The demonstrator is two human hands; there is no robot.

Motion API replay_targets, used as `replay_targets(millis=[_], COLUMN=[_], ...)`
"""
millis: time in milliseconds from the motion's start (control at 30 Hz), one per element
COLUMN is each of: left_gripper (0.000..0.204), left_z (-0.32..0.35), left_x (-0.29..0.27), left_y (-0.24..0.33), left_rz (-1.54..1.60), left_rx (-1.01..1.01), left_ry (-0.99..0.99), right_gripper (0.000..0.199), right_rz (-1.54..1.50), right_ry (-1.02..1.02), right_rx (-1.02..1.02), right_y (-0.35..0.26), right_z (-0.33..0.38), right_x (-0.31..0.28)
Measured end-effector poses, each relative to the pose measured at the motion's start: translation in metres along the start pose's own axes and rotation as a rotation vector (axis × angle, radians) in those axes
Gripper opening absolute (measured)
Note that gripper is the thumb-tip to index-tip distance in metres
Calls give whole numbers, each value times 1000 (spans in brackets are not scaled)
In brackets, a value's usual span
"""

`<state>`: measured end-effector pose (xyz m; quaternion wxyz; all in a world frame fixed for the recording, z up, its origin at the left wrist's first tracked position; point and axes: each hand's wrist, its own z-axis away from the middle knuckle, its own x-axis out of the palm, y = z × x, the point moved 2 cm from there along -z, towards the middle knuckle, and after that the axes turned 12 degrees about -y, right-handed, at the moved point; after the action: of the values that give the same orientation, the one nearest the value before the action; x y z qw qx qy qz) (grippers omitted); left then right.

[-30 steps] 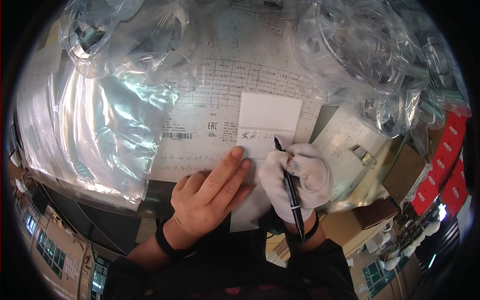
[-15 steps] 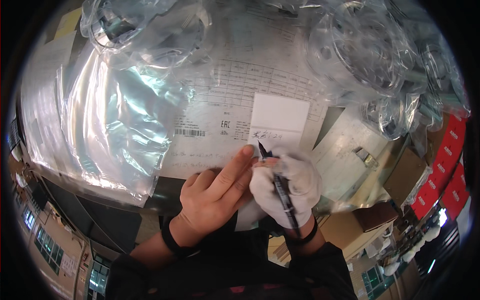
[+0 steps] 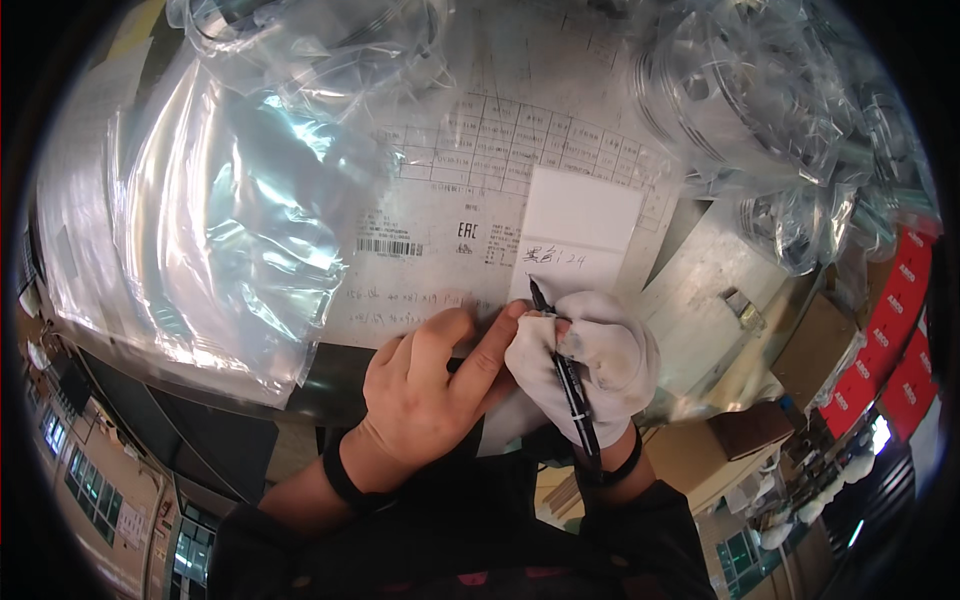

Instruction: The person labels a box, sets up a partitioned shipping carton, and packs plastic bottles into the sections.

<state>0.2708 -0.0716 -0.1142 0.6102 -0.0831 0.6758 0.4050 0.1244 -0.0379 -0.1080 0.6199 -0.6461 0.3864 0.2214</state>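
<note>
A black pen (image 3: 570, 385) is gripped in my right hand (image 3: 590, 365), which wears a white glove with bare skin showing at the fingertips. The pen tip touches a white paper slip (image 3: 580, 210), just below a short handwritten line. My bare left hand (image 3: 420, 390) rests beside the glove, its index fingertip on the slip's lower left edge and its other fingers loosely bent. Nothing shows in its grasp. Under the slip lies a larger printed sheet (image 3: 430, 285) with a table, a barcode and handwriting. My hands hide the slip's lower part.
Clear plastic bags (image 3: 230, 250) lie stacked at the left. Bagged round parts (image 3: 740, 95) crowd the far right, and another bagged part (image 3: 300, 30) sits at the far left. A small metal piece (image 3: 743, 308) and red packaging (image 3: 885, 325) are at the right.
The pen tip has moved down from the written line to a spot below it, where a small new mark shows. My left index finger has shifted slightly right and down. The view has shifted a little.
</note>
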Motion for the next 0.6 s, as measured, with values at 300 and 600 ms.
replay_targets(millis=[300,600], left_gripper=[51,51], left_z=[1,1], left_x=[4,2], left_y=[-1,0], left_rz=[2,14], left_rx=[14,-12], left_ry=[19,-4], right_gripper=[36,34], right_rz=[-7,-37], right_ry=[39,10], right_rx=[4,-38], right_y=[2,2], right_z=[1,3], right_x=[1,2])
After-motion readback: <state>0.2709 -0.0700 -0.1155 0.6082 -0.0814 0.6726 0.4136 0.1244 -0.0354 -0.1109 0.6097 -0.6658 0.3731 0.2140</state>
